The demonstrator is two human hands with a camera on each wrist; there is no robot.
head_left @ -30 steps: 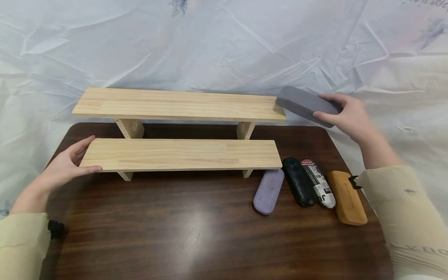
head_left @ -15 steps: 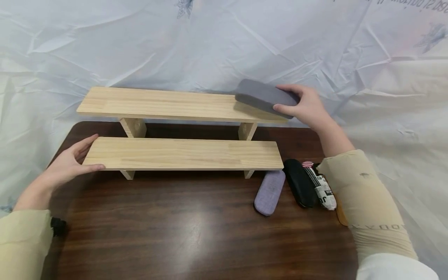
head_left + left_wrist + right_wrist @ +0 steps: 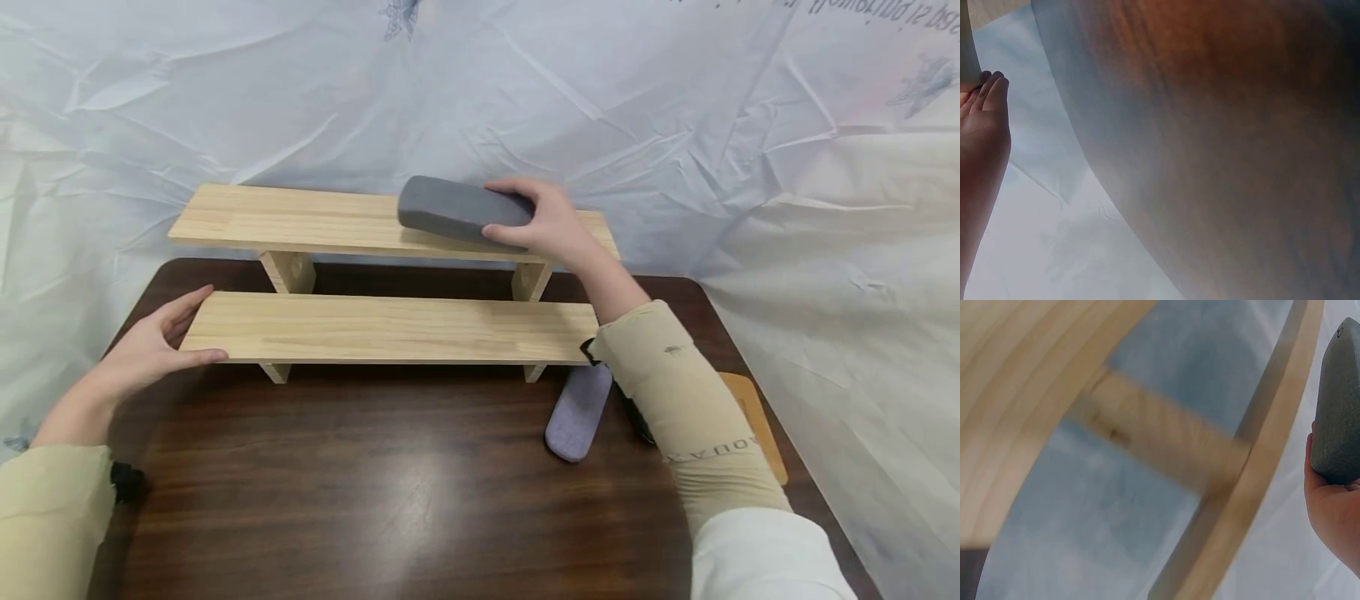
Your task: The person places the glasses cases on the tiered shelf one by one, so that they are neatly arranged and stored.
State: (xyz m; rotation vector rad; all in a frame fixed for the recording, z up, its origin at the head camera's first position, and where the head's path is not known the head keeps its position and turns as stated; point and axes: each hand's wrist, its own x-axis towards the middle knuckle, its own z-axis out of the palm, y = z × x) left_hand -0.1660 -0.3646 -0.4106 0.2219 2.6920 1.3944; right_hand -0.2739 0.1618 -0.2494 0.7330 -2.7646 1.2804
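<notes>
Gray case (image 3: pixel 453 208) (rounded edges), slanting, over top board (image 3: pixel 300 217), two-tier pale wooden stand (image 3: pixel 375 329), upright

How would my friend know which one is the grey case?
Find the two-tier wooden shelf on the dark table. At its higher board, the right hand grips a long, rounded grey case. Unlike the purple case lying on the table, it is grey and in a hand.

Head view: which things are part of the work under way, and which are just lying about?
In use:
- gray case, held by the right hand
- two-tier wooden stand, gripped at its lower board's end by the left hand

Apparently just lying on the table:
- purple case
- black case, mostly hidden
- orange case, partly hidden
</notes>
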